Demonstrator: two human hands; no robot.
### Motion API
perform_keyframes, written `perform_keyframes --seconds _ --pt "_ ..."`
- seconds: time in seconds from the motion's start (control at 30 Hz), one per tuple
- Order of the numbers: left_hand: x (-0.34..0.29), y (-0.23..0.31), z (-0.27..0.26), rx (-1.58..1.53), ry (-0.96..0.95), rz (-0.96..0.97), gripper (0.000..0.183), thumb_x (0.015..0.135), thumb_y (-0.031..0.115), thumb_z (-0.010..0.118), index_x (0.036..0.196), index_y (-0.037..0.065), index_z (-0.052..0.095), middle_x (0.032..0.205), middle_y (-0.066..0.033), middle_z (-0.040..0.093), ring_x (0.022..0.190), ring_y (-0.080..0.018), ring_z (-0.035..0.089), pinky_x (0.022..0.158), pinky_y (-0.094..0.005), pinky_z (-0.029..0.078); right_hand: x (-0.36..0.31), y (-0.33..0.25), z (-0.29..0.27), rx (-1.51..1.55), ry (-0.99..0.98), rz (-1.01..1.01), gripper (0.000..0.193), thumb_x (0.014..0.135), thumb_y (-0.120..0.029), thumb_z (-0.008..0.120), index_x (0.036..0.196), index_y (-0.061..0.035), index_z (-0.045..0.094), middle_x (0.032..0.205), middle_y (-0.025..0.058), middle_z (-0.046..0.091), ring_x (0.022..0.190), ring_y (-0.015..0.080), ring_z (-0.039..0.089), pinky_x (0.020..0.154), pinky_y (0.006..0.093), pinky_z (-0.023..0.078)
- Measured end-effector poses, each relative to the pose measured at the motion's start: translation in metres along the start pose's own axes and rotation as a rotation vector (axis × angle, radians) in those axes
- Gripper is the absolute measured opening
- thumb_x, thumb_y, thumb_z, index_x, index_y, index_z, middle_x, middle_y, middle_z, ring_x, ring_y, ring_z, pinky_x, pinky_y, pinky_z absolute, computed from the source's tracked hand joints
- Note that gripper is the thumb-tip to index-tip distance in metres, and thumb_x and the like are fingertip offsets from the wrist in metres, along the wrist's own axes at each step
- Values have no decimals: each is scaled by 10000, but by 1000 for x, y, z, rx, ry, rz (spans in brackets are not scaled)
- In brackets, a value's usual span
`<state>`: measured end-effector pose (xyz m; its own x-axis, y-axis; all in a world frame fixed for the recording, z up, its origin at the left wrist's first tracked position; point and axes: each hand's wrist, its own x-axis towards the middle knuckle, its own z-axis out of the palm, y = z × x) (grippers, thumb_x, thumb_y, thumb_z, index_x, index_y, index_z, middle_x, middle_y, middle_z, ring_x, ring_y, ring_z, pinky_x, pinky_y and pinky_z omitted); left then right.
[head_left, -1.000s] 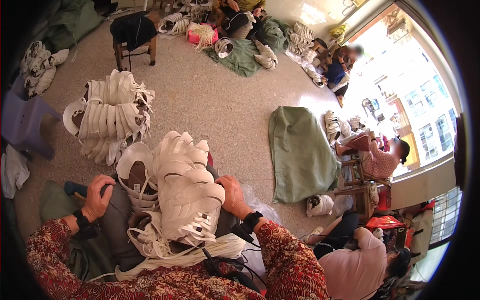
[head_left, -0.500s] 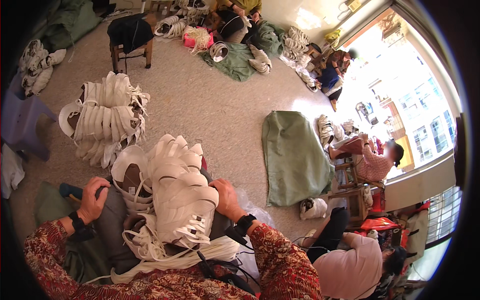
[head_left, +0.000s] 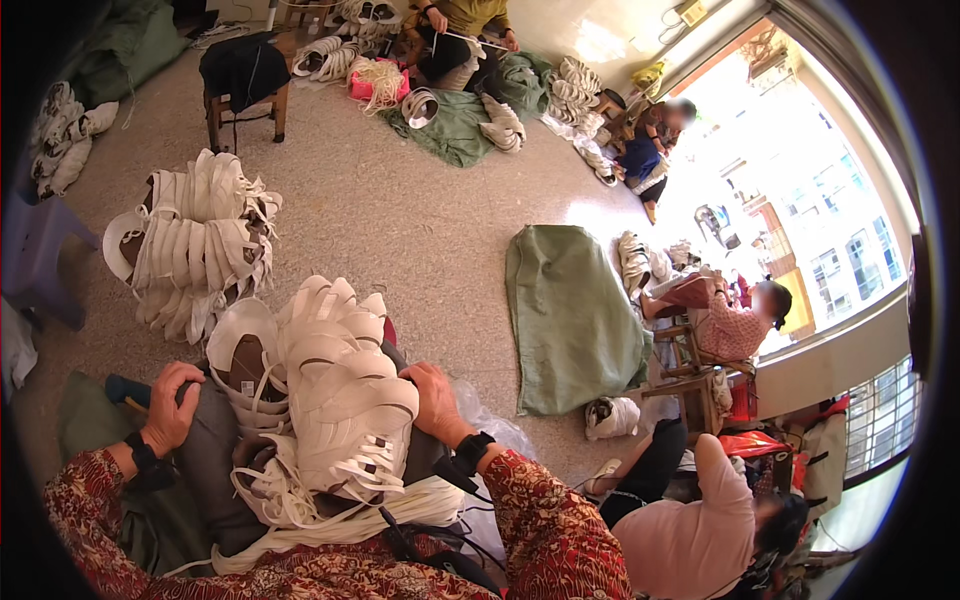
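Note:
A stack of nested white shoe uppers (head_left: 345, 390) lies across my lap, laces hanging loose at its near end. To its left are more uppers, a wide-mouthed one (head_left: 246, 345) with a brown inside on top. My left hand (head_left: 171, 405) rests on my left knee, thumb and fingers apart, holding nothing. Against the right side of the stack lies my right hand (head_left: 436, 403), its fingers stretched over my right leg and partly hidden; I see nothing held in it. A bundle of long cream laces (head_left: 400, 507) runs across my lap at the waist.
Tied bundles of uppers (head_left: 200, 240) stand on the floor ahead left. A green sack (head_left: 570, 320) lies to the right, near a co-worker in pink (head_left: 680, 520). A stool with black cloth (head_left: 243, 75) and a purple stool (head_left: 45, 250) stand left.
The whole view has shifted slightly, so most things sit further left. My hands stay in place. The far co-worker in yellow now stretches a white strip between both hands.

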<state>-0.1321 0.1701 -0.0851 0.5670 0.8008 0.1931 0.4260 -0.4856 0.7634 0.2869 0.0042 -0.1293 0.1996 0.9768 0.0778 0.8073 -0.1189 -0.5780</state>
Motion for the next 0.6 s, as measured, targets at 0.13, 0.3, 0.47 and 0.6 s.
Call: perform_keyframes --seconds 0.13,0.3,0.47,0.6 --pt "-1 0 -1 17 1 -14 132 864 91 562 927 -15 606 975 -180 618 947 -350 583 879 -404 451 1 -1 0 22 -21 21 260 781 -228 711 982 -65 679 1016 151 638 1012 369 575 919 425 457" --pt "-1 -1 -1 25 12 -1 135 864 101 569 924 -12 613 964 -179 627 946 -351 590 883 -407 451 3 -3 -1 42 -12 -1 240 789 -220 708 964 -58 678 1003 171 647 998 389 583 889 448 471" --pt "1 1 -2 43 1 10 131 864 105 573 922 -2 621 961 -176 637 946 -351 597 886 -408 453 1 2 1 13 -12 15 259 776 -221 709 980 -63 688 1010 168 644 1012 383 588 892 439 477" --pt "-3 -5 0 39 11 1 132 863 104 573 931 2 623 967 -174 640 947 -349 596 887 -407 454 -2 4 3 -4 1 11 262 777 -224 706 984 -65 692 1008 166 649 1009 379 589 887 442 479"
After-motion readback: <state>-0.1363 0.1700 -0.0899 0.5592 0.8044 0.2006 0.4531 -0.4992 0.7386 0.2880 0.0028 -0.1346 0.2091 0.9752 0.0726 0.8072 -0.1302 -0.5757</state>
